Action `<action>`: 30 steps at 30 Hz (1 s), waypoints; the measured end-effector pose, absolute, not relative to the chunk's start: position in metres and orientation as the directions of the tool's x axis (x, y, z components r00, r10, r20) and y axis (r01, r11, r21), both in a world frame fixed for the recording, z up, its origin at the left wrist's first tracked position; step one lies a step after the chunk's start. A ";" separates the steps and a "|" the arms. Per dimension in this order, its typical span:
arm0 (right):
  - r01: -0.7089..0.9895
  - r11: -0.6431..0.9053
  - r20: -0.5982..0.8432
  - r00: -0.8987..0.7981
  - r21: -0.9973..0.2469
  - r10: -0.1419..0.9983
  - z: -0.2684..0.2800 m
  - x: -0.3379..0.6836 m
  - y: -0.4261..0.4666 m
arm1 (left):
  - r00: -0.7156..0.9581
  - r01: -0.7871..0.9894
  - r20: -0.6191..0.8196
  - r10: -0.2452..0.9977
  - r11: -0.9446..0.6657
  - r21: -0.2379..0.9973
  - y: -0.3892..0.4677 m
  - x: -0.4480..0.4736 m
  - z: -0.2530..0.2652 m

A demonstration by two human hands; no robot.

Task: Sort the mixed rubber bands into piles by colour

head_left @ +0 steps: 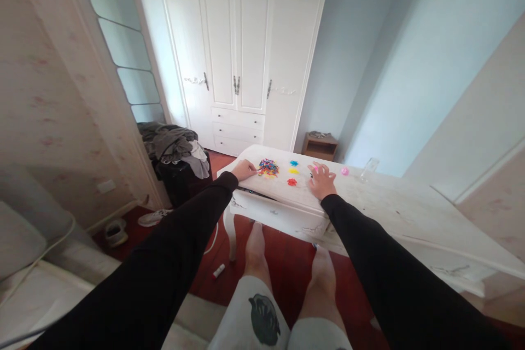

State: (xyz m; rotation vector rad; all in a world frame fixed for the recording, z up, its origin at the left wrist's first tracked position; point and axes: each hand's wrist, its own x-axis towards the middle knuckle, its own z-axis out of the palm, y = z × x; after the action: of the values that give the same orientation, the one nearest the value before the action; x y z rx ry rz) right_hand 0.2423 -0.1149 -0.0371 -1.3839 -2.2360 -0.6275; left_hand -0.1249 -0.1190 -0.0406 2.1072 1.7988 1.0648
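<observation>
On the white table [283, 192] lies a mixed pile of small multicoloured pieces [268, 167], too small to name. My left hand [245, 170] rests at the pile's left edge, its fingertips pressed together; whatever they pinch is hidden. To the right of the pile sit small single-colour heaps: a blue heap [294, 163], a yellow heap [293, 171] and a red heap [292, 181]. My right hand [323, 180] is spread palm down over the tabletop, fingers apart. Dark bits [311, 175] and some pink show beside its fingers. Further right is another pink heap [345, 171].
A clear glass or plastic container [369, 169] stands right of the pink heap. Under the tabletop, a drawer [279, 213] sits slightly ajar. Piled clothes [174, 145] are left of the table, a white wardrobe [238, 38] behind it. A red-and-white tube [219, 270] lies on the floor.
</observation>
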 end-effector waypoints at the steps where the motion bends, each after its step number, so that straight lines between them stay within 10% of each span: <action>1: 0.881 0.426 0.547 -0.465 0.206 0.696 -0.035 0.244 -0.115 | 0.015 0.800 0.406 0.914 -0.254 0.543 -0.119 -0.124 -0.040; 10: 0.693 0.563 0.357 -0.718 0.450 0.598 0.012 0.260 -0.093 | 0.148 0.817 0.444 0.884 -0.362 0.448 -0.124 -0.114 -0.029; 30: 0.675 0.591 0.314 -0.733 0.441 0.603 0.041 0.271 -0.089 | 0.342 0.859 0.312 0.886 -0.430 0.277 -0.126 -0.065 -0.019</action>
State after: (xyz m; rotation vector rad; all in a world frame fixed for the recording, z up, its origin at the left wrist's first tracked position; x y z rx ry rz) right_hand 0.2713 -0.0892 0.0408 -1.0844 -2.6832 -0.8282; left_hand -0.0652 -0.1258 -0.0193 2.5209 1.6416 0.6504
